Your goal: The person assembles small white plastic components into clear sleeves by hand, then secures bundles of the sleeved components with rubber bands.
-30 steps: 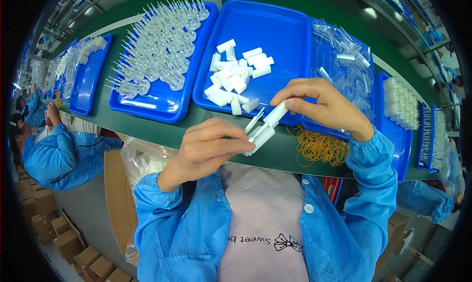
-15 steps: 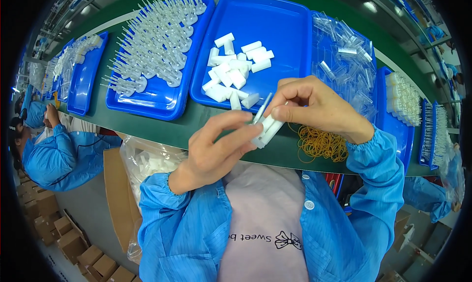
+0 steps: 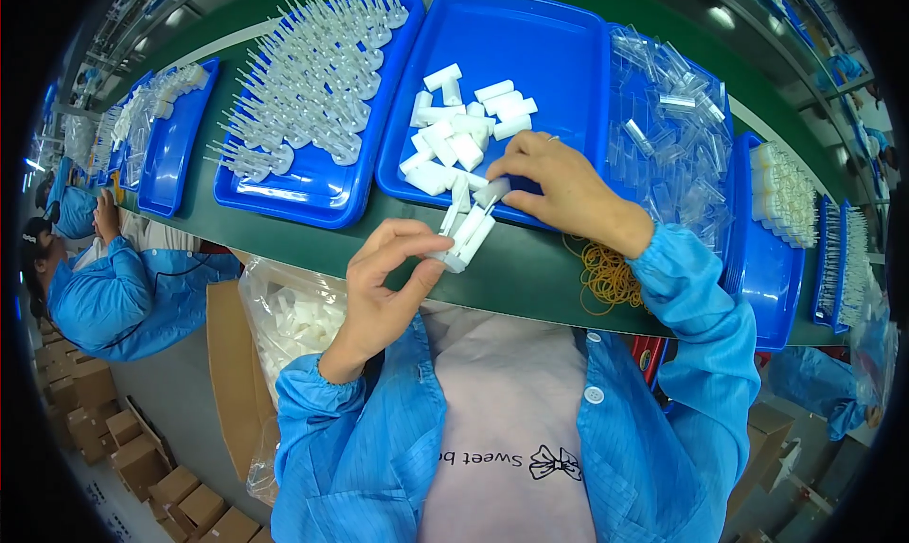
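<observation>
At left — cardboard boxes (image 3: pixel 139 463) on the floor (image 3: pixel 201 415), a co-worker (image 3: pixel 102 295) (blue-sleeved).

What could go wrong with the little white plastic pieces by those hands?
The left hand pinches a small white plastic part with thin pins by its near end, so it might slip.
The right hand is at a short white plastic cylinder by the near edge of the shiny blue plastic tray; it might get knocked out.
The bright blue cloth sleeve sits close to the tangled thin yellow bands and might snag them.
</observation>
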`<state>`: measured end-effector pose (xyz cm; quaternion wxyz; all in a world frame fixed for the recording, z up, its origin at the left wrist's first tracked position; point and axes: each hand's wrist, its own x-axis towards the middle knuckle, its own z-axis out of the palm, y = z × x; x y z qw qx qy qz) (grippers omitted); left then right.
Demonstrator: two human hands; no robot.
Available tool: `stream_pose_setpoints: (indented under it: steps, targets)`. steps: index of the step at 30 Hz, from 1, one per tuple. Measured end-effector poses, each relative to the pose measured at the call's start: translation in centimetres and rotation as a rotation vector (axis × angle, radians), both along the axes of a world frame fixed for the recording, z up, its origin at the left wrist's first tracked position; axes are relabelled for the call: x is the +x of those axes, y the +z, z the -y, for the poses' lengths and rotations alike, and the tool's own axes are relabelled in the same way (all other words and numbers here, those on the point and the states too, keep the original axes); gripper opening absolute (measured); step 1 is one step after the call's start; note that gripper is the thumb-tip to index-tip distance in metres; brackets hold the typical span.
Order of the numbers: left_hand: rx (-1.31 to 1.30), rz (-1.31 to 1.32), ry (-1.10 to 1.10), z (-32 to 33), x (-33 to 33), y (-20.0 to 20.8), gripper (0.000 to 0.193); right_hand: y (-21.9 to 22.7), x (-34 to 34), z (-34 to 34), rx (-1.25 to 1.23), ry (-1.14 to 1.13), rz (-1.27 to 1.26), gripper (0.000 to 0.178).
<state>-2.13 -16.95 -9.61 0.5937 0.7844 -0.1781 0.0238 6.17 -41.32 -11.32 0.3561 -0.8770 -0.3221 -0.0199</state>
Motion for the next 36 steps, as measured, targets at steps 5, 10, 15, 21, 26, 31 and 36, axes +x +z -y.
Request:
stream_pose_setpoints:
  steps: [5,10,15,21,26,31,36]
  targets:
    - [-0.023,-0.001,0.01,-0.2,-0.5,-0.1,0.025,0.1,0.2,0.3,0.056,0.029,-0.107,0.013]
    - [0.003,-0.032,0.0,0.2,-0.8,0.2,0.022,1.9,-0.9,0.5,0.039,-0.014,-0.083,0.019]
    - [0.055,-0.017,0.009,0.5,-1.0,0.7,0.023,2.3,-1.4,-0.2,0.094,0.019,-0.229,0.03]
    - [0.075,0.023,-0.018,0.5,-1.2,0.8,0.025,0.6,-1.2,-0.3,0.025,0.064,-0.158,0.029]
    - [0.057,0.081,-0.063,0.7,-1.1,0.5,0.027,2.5,-0.9,0.9,0.304,-0.085,-0.599,0.02]
    - [0.027,0.126,-0.095,1.3,-0.8,0.6,0.025,3.4,-1.1,1.3,0.545,-0.129,-0.882,0.022]
    - [0.043,0.138,-0.107,1.6,-0.4,1.0,0.019,3.2,-1.3,1.0,0.698,-0.072,-0.938,0.022]
